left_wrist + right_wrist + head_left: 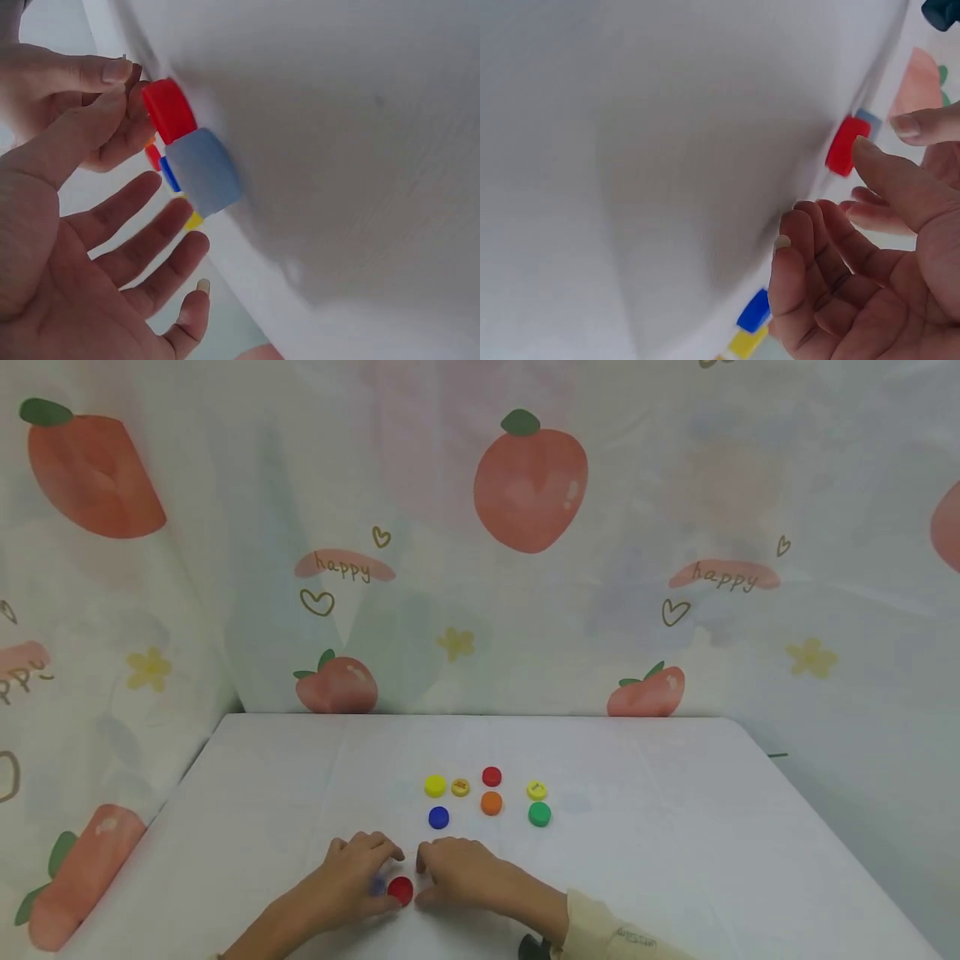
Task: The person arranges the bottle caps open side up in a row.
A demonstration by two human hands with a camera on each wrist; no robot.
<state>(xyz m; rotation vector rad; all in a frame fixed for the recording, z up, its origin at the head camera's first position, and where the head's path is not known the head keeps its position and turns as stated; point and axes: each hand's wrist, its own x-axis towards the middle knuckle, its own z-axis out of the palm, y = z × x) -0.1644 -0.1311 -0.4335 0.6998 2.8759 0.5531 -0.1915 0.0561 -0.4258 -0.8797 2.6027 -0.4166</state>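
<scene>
A red bottle cap lies on the white table between the two hands. Right beside it is a translucent light-blue cap, mostly behind the left hand's fingers in the head view. My left hand arches around both caps, its fingers spread and loosely bent, the thumb near the red cap's front edge. Just right of the red cap, my right hand rests with fingers loosely curled. In the right wrist view its thumb overlaps the red cap's edge, with nothing between thumb and fingers.
Farther back on the table lie a yellow cap, blue cap, orange cap, second red cap, green cap and two marked yellow pieces. A dark object shows by the right sleeve.
</scene>
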